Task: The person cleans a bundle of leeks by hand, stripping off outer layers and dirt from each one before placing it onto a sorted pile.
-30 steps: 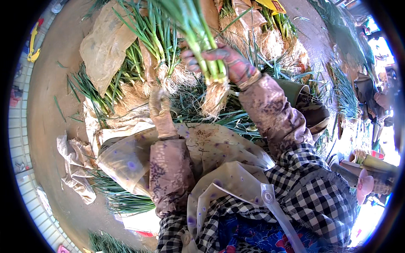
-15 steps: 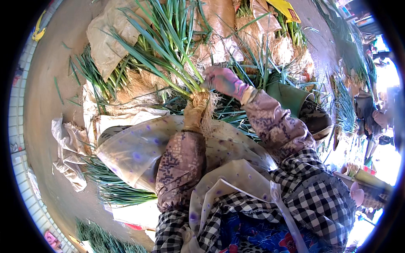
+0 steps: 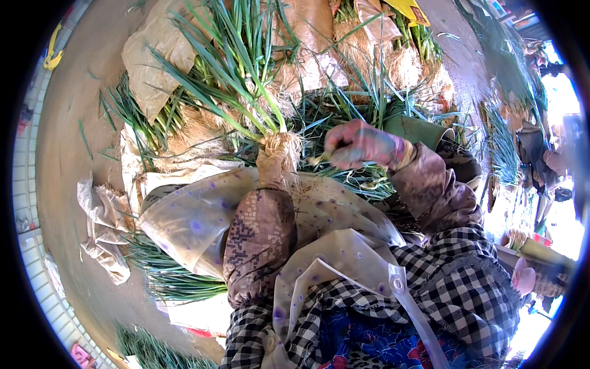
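The right hand (image 3: 362, 144) has swung right and down, away from the green onions (image 3: 273, 109), since half a second ago. Nearest spreads translucent spotted plastic (image 3: 190, 221). Beyond it, the left hand (image 3: 269, 165) grips the onions' root end (image 3: 284, 146), leaves (image 3: 228, 58) pointing away; the right is curled closed (too blurred to tell whether around anything). Farther off, more bundles (image 3: 405, 64) lie beside a brown sack (image 3: 313, 37).

Watching my feed from way over here, I've got the left arm (image 3: 259, 246) running up from 7 o'clock, forearm pointing roughly at 12, left hand (image 3: 271, 167) just off centre toward 11, fingers wrapped in a grip. My right arm (image 3: 435, 187) comes in bent from 4, forearm aimed at 10. Right hand (image 3: 362, 145) hangs around 2, fingers curled inward, kinda blurry tbh.
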### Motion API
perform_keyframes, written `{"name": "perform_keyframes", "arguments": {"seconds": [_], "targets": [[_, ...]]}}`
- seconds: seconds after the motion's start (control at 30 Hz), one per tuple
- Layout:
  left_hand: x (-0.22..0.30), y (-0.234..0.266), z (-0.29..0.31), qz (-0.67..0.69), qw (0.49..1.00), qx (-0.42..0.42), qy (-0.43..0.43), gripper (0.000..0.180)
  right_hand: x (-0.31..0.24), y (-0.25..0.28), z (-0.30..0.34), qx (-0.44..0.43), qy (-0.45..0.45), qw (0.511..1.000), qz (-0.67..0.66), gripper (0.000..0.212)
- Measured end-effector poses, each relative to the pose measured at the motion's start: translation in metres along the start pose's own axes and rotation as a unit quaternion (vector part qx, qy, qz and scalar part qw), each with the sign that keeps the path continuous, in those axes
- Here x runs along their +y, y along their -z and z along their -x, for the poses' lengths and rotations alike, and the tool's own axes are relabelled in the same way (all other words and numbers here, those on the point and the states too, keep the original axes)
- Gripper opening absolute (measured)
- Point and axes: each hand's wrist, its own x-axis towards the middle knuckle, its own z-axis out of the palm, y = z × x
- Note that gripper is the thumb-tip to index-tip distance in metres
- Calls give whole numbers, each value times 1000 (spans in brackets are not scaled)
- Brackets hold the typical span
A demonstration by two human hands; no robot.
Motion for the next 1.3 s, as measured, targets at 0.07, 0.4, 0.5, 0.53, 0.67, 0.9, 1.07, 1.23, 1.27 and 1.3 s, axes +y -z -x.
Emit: {"name": "perform_keyframes", "arguments": {"seconds": [0.07,0.4,0.5,0.53,0.67,0.9,1.07,1.23,1.27,1.3], "targets": [[2,-15,1,-7,1000,24,2,26,62,46,-1,19,-16,930,366,20],[-2,-21,14,3,1000,-10,9,27,16,9,-79,367,144,912,112,22],[-10,-18,19,-10,1000,-5,0,26,-9,-3,-106,334,145,930,49,28],[-10,-26,21,18,1000,-8,-13,24,-8,0,-118,329,142,933,-3,29],[-16,-39,19,-16,999,-10,-35,23,22,39,-169,253,67,965,-9,30],[-15,-39,20,163,986,-27,-22,22,55,49,-172,361,131,861,334,6],[-14,-39,22,162,987,8,-17,17,57,27,-150,358,178,885,239,18],[-8,-52,34,-204,966,-35,-157,27,58,34,-156,371,231,771,463,18],[-3,-54,37,-291,939,-28,-178,28,61,26,-152,374,203,778,462,15],[0,-52,40,-376,905,-16,-198,29,55,19,-152,370,178,787,461,14]]}}
